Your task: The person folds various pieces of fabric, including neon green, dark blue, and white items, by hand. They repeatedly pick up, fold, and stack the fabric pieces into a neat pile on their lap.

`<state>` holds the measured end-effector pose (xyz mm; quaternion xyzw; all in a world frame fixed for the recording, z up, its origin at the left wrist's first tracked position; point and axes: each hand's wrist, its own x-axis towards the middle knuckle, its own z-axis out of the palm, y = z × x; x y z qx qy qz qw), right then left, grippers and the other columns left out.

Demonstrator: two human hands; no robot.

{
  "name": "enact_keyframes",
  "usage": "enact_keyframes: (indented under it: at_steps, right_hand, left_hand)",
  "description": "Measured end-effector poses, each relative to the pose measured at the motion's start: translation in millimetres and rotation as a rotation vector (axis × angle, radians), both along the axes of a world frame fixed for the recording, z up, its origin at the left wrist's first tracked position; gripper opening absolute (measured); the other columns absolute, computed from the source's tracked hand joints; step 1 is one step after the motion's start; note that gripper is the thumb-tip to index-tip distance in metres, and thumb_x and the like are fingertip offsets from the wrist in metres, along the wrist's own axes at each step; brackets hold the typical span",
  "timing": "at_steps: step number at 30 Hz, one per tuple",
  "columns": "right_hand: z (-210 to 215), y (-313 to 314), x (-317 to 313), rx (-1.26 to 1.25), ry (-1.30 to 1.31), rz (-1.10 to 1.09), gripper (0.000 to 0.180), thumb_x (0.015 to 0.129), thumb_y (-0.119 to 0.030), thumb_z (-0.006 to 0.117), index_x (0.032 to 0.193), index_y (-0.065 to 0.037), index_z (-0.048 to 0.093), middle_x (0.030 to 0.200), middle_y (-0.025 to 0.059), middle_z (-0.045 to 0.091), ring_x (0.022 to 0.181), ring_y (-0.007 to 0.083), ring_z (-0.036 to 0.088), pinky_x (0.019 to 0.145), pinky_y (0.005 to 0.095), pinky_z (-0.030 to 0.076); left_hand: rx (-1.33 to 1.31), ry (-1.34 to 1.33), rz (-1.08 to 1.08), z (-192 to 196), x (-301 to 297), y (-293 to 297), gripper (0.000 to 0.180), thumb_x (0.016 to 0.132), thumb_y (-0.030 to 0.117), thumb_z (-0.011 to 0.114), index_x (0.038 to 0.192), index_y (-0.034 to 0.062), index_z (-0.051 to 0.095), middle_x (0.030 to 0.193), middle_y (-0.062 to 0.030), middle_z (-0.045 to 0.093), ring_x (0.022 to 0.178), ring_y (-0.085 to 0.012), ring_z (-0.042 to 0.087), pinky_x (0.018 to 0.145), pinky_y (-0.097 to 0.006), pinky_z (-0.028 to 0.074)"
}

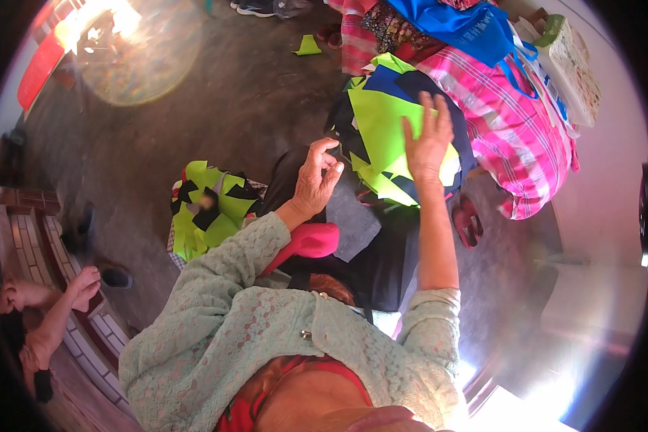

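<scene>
My right hand (430,140) lies with its fingers stretched out over a heap of neon yellow-green fabric pieces (385,119). Dark and blue pieces (387,81) are mixed into that heap, which rests on a dark round bundle in front of me. Just left of the heap is my left hand (315,178), its fingers curled toward the thumb. A small dark thing shows by those fingertips, too small to name. Below the hands, a dark grey square of cloth (353,223) lies over my lap beside a bright pink cloth (313,241).
A checked bag (216,209) of green and black scraps stands at left. Pink plaid bundles (518,144) and a blue bag (461,32) fill the far right. Red sandals (468,223) and a green scrap (307,45) lie on the floor. Another person's legs (50,317) show at left.
</scene>
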<state>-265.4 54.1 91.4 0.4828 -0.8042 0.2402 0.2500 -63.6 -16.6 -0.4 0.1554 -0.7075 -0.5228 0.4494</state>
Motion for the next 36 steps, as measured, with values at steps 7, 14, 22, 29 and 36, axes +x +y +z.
enact_keyframes:
  at_steps: [7, 14, 22, 29, 36]
  right_hand:
    - [-54.5, -8.7, 0.6, 0.374, 0.059, -0.099, 0.067, 0.083, -0.062, 0.043, 0.138, -0.026, 0.034, 0.145, 0.016, 0.025, 0.135, 0.0377, 0.018, 0.103, 0.0614, 0.013]
    - [-43.4, 3.0, 11.7, 0.325, 0.013, -0.01, 0.067, 0.082, -0.055, 0.051, 0.137, -0.02, 0.036, 0.142, 0.0175, 0.029, 0.133, 0.0368, 0.022, 0.102, 0.0589, 0.017]
    - [-32.7, 52.1, 156.4, 0.23, -0.356, 0.743, 0.068, 0.076, -0.039, 0.067, 0.132, -0.007, 0.043, 0.136, 0.0202, 0.036, 0.126, 0.0367, 0.033, 0.101, 0.0499, 0.025]
    - [-70.8, 42.2, 215.4, 0.46, -0.303, 0.897, 0.072, 0.068, -0.043, 0.07, 0.131, -0.018, 0.046, 0.142, 0.0128, 0.032, 0.133, 0.0318, 0.025, 0.104, 0.0559, 0.013]
    - [-96.0, 33.9, 212.5, 0.352, -0.196, 0.948, 0.055, 0.07, -0.045, 0.067, 0.12, -0.023, 0.057, 0.135, 0.005, 0.045, 0.128, 0.0241, 0.037, 0.104, 0.0541, 0.014]
  left_hand:
    - [-0.039, -0.013, -0.005, 2.8, 0.8, -0.7, 0.033, 0.087, 0.011, 0.056, 0.116, 0.0015, 0.043, 0.109, -0.014, 0.051, 0.072, -0.0185, 0.059, 0.065, -0.03, 0.048]
    - [0.002, -0.019, -0.028, 2.6, -0.8, 1.7, 0.029, 0.088, 0.007, 0.053, 0.115, 0.0014, 0.044, 0.109, -0.0091, 0.049, 0.076, -0.0122, 0.056, 0.073, -0.027, 0.046]
    - [0.432, 0.151, -0.119, 9.6, 14.5, -9.7, 0.023, 0.095, 0.02, 0.046, 0.112, 0.0052, 0.046, 0.077, -0.0031, 0.052, 0.073, -0.0104, 0.053, 0.068, -0.025, 0.044]
    - [1.02, 0.45, -0.336, -1.3, 55.2, -66.6, 0.022, 0.089, 0.021, 0.053, 0.101, 0.0024, 0.052, 0.091, -0.0165, 0.06, 0.073, -0.0253, 0.062, 0.068, -0.042, 0.054]
    - [0.675, -0.308, 0.304, -56.8, 211.0, -146.3, 0.03, 0.083, 0.025, 0.061, 0.104, 0.0032, 0.057, 0.086, -0.0045, 0.062, 0.07, -0.0124, 0.058, 0.059, -0.024, 0.048]
